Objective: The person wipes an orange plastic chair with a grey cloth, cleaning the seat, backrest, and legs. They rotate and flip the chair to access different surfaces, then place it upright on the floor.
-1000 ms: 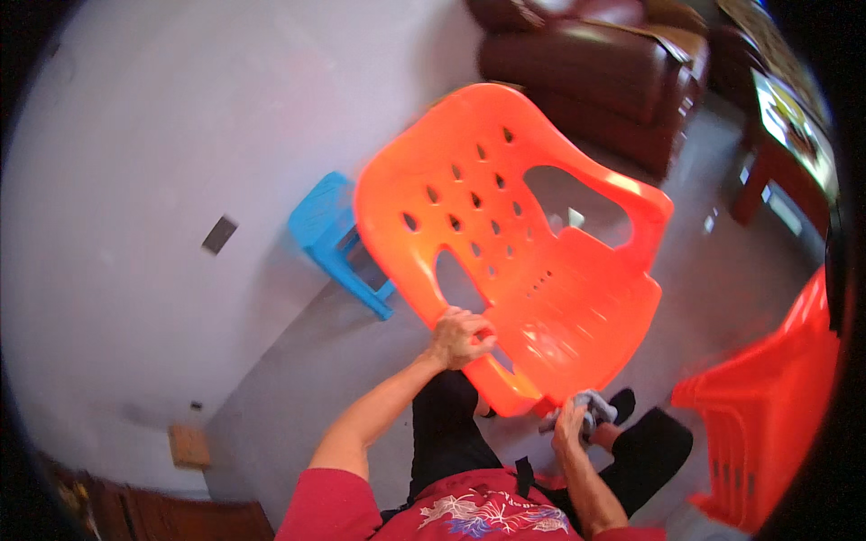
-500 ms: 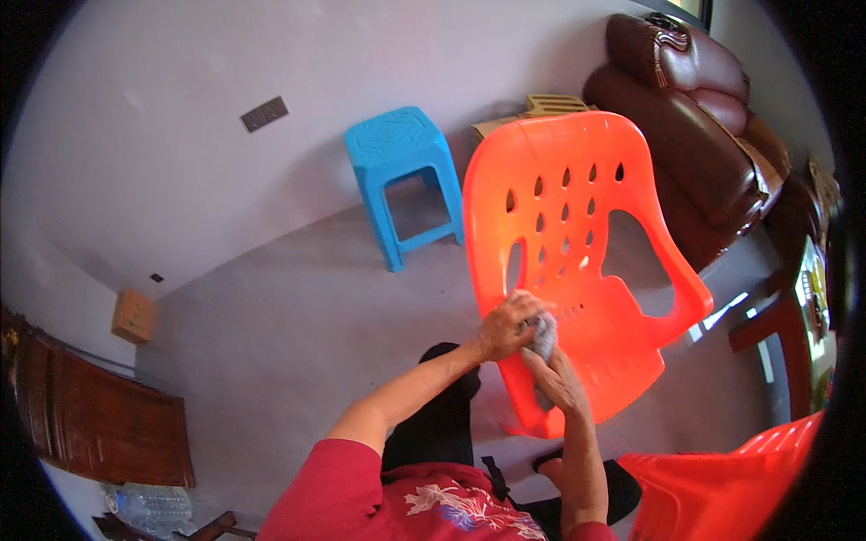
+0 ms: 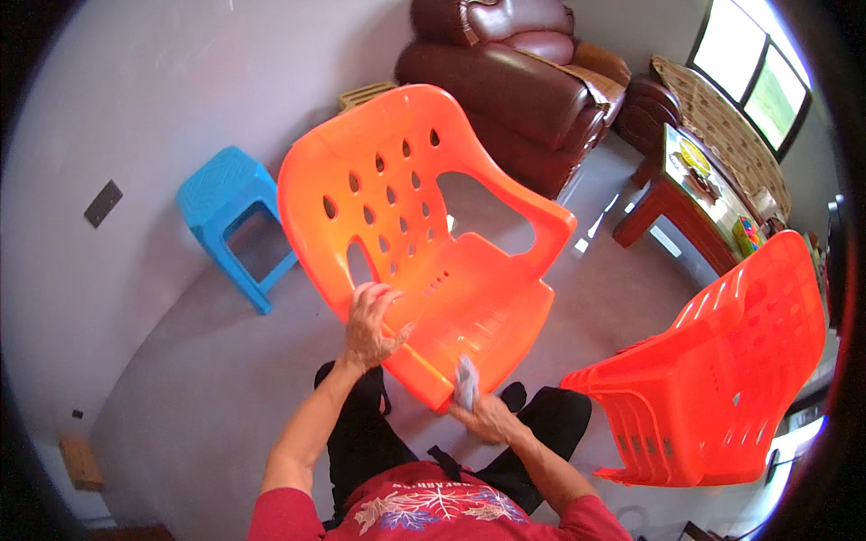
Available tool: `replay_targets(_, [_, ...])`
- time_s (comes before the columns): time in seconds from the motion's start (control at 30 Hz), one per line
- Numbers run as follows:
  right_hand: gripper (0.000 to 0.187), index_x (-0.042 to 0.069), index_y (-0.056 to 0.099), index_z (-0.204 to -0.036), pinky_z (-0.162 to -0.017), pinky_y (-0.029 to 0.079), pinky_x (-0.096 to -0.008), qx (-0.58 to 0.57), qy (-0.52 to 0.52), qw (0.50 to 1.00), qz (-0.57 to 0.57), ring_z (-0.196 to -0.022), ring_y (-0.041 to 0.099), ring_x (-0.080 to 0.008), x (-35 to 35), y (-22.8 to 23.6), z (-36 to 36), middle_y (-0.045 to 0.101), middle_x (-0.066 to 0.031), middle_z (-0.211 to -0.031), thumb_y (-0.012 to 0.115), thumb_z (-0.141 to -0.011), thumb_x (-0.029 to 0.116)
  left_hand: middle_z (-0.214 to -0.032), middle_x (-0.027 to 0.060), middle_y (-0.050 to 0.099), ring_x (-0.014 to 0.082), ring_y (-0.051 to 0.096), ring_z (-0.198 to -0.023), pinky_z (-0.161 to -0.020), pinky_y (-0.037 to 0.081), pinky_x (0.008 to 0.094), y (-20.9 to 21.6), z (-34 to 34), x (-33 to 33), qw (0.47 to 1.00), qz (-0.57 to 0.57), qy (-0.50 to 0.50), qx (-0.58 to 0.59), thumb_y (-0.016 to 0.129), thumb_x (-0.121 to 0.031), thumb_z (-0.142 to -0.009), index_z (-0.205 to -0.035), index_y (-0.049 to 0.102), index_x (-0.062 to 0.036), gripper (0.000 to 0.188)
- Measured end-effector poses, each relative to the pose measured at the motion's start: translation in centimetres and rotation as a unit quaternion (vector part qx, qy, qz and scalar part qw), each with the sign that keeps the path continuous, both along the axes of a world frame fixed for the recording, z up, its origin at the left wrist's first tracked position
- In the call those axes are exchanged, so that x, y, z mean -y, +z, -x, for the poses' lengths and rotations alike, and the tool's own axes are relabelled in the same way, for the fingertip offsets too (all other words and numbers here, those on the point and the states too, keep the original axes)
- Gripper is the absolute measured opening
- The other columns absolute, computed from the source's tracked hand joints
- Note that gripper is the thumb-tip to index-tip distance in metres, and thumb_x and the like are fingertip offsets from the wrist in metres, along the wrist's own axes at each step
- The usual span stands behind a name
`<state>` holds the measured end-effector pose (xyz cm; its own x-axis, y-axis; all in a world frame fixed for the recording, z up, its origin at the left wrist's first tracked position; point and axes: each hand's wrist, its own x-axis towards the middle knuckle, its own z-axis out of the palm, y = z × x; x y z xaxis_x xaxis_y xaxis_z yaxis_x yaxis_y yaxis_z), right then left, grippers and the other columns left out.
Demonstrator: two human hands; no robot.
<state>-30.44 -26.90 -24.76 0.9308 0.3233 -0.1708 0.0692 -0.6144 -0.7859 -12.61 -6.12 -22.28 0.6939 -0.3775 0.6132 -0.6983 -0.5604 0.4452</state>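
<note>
An orange plastic armchair (image 3: 495,265) with teardrop holes in its backrest stands tilted in view before me. My left hand (image 3: 368,326) lies on its left armrest, fingers stretched and thumb apart, with no cloth in it. At the front end of that same armrest, my right hand (image 3: 487,417) is closed on a grey cloth (image 3: 465,382). The cloth touches the armrest's tip, and part of it is hidden by my fingers.
Several stacked red-orange chairs (image 3: 713,388) stand to my right. A blue plastic stool (image 3: 227,194) is by the wall on the left. Behind the armchair is a brown leather sofa (image 3: 514,99). A low wooden table (image 3: 663,200) holding small items stands at the far right.
My hands have come apart; the cloth, earlier between both, is now with my right hand at the armrest's front end. The view has swung right, showing more of the stacked chairs.
</note>
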Motion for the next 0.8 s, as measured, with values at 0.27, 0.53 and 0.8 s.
replay_targets(0.27, [0.029,0.006,0.060,-0.112,-0.077,0.051,-0.0385,0.124,-0.292,0.941,-0.118,-0.091,0.065,-0.0281,8.2,1.5,-0.8,0.066,-0.0171,-0.097,0.058,-0.087,0.020,-0.121,0.0157,0.043,0.0291,0.051,-0.110,-0.092,0.044,0.0442,-3.3,4.4,-0.3,0.740,0.505,0.202,-0.395,0.077,-0.010,-0.074,-0.130,0.030,-0.0017,0.074])
replay_targets(0.53, [0.044,0.000,0.056,-0.115,-0.077,0.042,-0.0488,0.401,-0.380,0.728,0.405,-0.091,0.055,-0.0360,21.3,4.3,-18.2,0.058,-0.0201,-0.094,0.058,-0.087,0.034,-0.098,0.0115,0.051,0.0211,0.059,-0.078,-0.069,0.057,0.0386,-2.1,4.3,3.4,0.734,0.467,0.157,-0.468,0.069,-0.002,-0.079,-0.116,0.031,-0.0035,0.054])
replay_targets(0.8, [0.060,0.004,0.056,-0.111,-0.081,0.043,-0.0539,0.189,-0.198,0.851,0.448,-0.097,0.061,-0.0360,20.8,2.5,-37.7,0.062,-0.0205,-0.105,0.051,-0.084,0.058,-0.101,0.0164,0.052,0.0297,0.064,-0.071,-0.068,0.057,0.0446,-1.2,4.8,3.0,0.704,0.437,0.175,-0.532,0.065,-0.006,-0.078,-0.130,0.021,-0.0077,0.068])
